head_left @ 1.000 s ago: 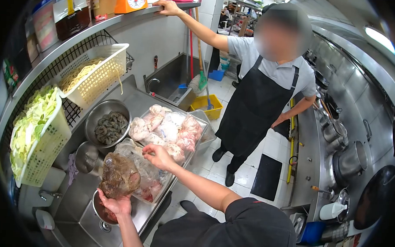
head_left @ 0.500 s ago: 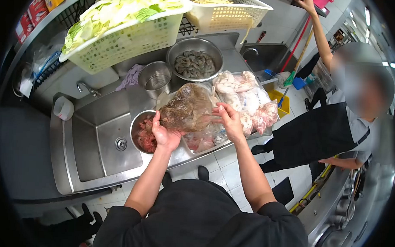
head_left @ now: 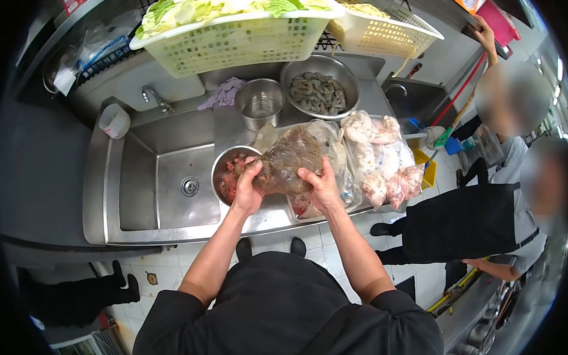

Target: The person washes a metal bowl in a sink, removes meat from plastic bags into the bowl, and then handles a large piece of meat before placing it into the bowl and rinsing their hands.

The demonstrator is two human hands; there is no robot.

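A clear plastic bag of brown, wet-looking food (head_left: pixel 291 159) is held up between my two hands, over the counter. My left hand (head_left: pixel 249 192) grips its left lower side, thumb on top. On the right side my right hand (head_left: pixel 322 186) presses with its thumb in front, the other fingers partly hidden. Just left of the bag, a metal bowl holds chopped red meat (head_left: pixel 229 179). Below and behind the bag lies a tray with bagged meat (head_left: pixel 303 206), partly covered. Bags of pale pink meat (head_left: pixel 385 157) rest to the right.
A sink (head_left: pixel 171 189) is at the left. Behind stand an empty metal pot (head_left: pixel 259 104) and a bowl of grey shrimp (head_left: pixel 318 94). Baskets of cabbage (head_left: pixel 239 41) and noodles (head_left: pixel 389 31) sit above. A co-worker in a black apron (head_left: pixel 461 212) stands at the right.
My right hand, earlier spread beside the bag, has closed on its right side. The bag is now held in both hands. The view has shifted, so the scene sits farther right.
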